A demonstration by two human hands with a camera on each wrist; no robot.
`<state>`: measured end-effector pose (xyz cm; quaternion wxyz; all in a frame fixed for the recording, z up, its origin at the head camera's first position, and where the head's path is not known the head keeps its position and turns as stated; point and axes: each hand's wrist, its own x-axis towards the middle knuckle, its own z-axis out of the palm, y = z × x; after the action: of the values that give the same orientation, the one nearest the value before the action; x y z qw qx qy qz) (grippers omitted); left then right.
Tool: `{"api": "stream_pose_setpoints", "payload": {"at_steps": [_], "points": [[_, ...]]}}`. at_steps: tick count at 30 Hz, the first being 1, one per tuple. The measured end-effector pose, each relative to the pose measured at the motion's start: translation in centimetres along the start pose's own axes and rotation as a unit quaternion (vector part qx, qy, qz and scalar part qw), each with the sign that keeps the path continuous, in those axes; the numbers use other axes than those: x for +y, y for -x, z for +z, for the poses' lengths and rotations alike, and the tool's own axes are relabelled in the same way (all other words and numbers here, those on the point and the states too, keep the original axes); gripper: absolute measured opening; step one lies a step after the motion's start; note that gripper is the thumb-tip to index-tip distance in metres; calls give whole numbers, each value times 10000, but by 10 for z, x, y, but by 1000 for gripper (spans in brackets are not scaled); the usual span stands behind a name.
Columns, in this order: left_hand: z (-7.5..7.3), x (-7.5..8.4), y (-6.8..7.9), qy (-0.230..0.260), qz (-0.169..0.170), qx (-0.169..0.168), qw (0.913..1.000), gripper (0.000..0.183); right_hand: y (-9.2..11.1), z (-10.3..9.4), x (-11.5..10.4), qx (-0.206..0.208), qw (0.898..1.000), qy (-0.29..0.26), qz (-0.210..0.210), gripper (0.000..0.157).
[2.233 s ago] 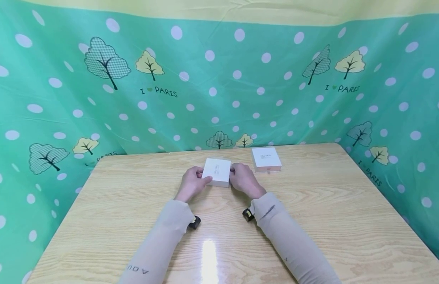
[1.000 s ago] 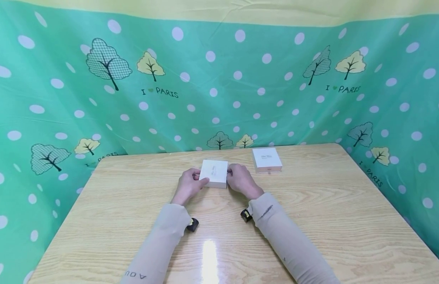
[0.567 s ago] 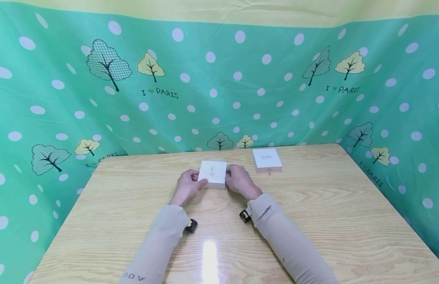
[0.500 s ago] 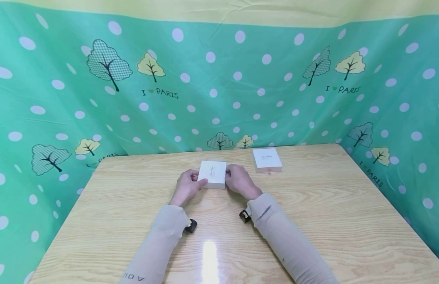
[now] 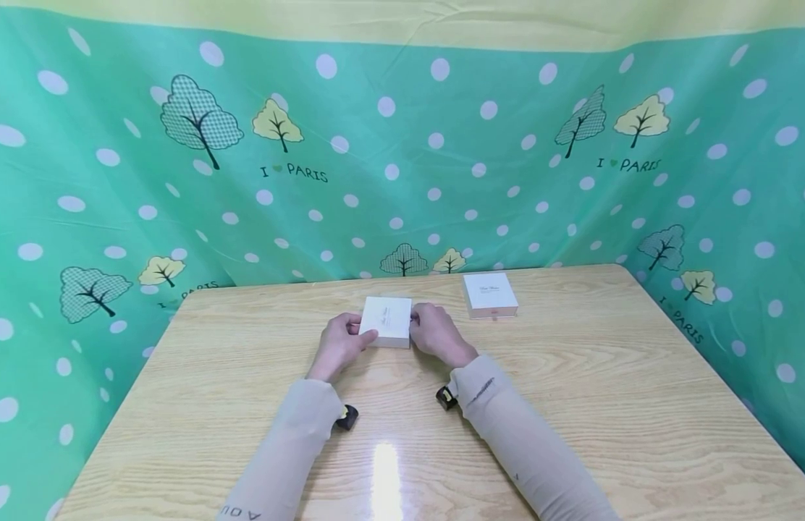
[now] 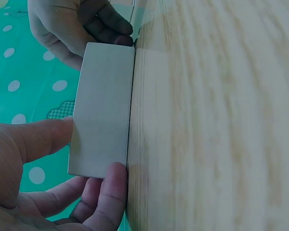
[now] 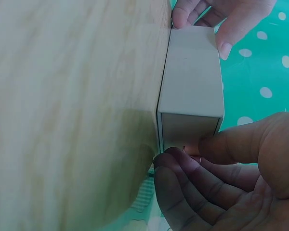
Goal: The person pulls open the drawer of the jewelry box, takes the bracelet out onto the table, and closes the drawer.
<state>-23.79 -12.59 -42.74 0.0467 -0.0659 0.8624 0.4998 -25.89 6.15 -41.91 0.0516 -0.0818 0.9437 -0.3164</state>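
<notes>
A flat white box (image 5: 386, 318) with small lettering on its lid lies on the wooden table. My left hand (image 5: 340, 344) grips its left end, thumb on the top edge and fingers against the side. At the opposite end is my right hand (image 5: 438, 333), its thumb and fingertips pinching a small pinkish ribbon tab (image 7: 185, 148) on the end face (image 7: 188, 130). The right wrist view shows that end flush with the sleeve around it. In the left wrist view, the long plain side (image 6: 103, 110) of the box faces the camera.
A second white box (image 5: 490, 291), with a pinkish front and a small tab, sits farther back to the right on the table (image 5: 604, 376). Behind the table's back edge hangs a green dotted curtain (image 5: 350, 166) printed with trees.
Both hands and the box between them have slid a little to the left and slightly nearer to me. The grip of each hand looks the same. The second box has stayed put.
</notes>
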Motion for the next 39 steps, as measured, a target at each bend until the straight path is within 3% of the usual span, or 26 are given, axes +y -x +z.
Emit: {"api": "stream_pose_setpoints", "payload": {"at_steps": [39], "points": [[-14,-7,10,11,-60,59,10000,45,1,8,-13,-80,9998,150,-89,22]]}}
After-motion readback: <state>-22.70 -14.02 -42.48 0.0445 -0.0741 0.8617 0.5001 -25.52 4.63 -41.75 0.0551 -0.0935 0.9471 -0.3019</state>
